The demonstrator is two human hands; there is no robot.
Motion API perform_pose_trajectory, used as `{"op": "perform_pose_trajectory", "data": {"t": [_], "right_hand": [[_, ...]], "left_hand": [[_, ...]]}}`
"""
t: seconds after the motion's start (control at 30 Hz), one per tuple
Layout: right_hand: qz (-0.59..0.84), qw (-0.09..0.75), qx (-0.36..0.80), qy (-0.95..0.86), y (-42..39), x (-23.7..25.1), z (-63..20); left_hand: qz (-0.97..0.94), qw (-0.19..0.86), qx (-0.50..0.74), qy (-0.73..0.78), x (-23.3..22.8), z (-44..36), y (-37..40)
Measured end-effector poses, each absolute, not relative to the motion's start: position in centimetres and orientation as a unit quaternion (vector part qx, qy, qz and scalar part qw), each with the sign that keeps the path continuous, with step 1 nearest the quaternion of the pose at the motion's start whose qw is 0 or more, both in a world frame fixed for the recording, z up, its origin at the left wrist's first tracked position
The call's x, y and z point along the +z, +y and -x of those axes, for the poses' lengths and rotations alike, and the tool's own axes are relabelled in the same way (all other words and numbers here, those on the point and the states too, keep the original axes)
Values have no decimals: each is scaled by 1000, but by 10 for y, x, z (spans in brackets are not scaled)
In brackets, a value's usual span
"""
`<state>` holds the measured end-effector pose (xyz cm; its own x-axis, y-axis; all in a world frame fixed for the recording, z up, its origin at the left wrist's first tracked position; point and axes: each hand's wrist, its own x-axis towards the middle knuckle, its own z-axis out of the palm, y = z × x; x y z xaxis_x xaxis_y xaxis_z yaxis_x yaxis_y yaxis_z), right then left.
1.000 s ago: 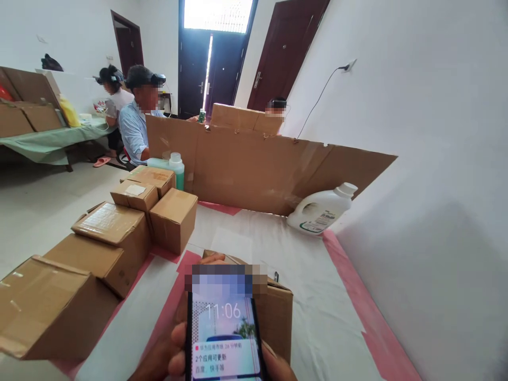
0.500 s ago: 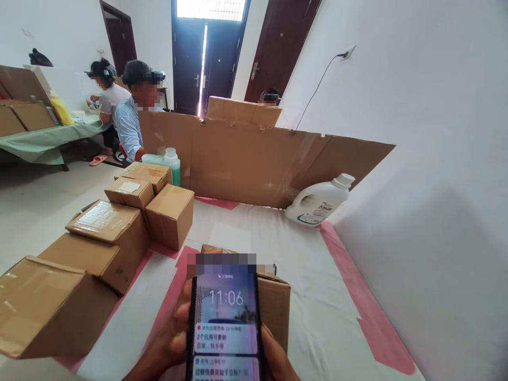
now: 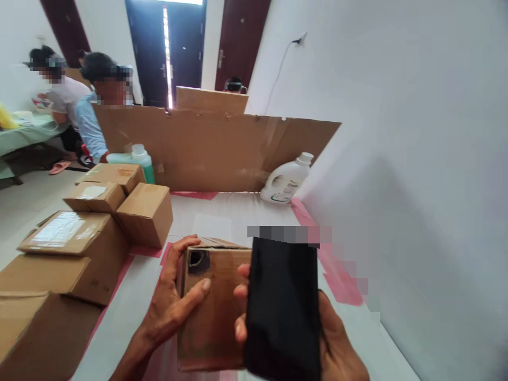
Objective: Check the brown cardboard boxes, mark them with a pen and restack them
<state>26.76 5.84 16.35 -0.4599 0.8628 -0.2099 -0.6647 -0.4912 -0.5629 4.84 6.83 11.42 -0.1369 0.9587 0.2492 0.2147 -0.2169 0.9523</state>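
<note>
A smartphone (image 3: pixel 282 309) with a dark screen is in my right hand (image 3: pixel 341 338), fingers wrapped round its left edge and palm along its right. My left hand (image 3: pixel 170 307) grips the left side of a small cardboard box (image 3: pixel 222 312), thumb on the near face and fingers over the top left corner. That face has a dark patch with a hole near its upper left corner. The phone hides the right part of the box.
Several cardboard boxes (image 3: pixel 145 211) line the table's left side. A white jug (image 3: pixel 288 180) stands at the back right and a bottle of green liquid (image 3: pixel 147 168) at the back left. A cardboard panel (image 3: pixel 214 151) closes the far edge. People (image 3: pixel 91 121) sit beyond; a wall (image 3: pixel 416 159) runs along the right.
The phone has moved right and its lit lock screen has gone dark. My left hand has left the phone and taken hold of the box. The camera view has shifted right.
</note>
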Motion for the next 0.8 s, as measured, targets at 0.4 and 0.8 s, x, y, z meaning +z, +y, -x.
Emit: {"op": "perform_pose_trajectory", "data": {"t": [0.4, 0.8], "right_hand": [[526, 513, 673, -90, 50, 0, -341], [782, 284, 200, -518, 60, -83, -368]], "left_hand": [[-524, 331, 517, 590, 136, -50, 79], [-506, 371, 591, 507, 101, -29, 125]]}}
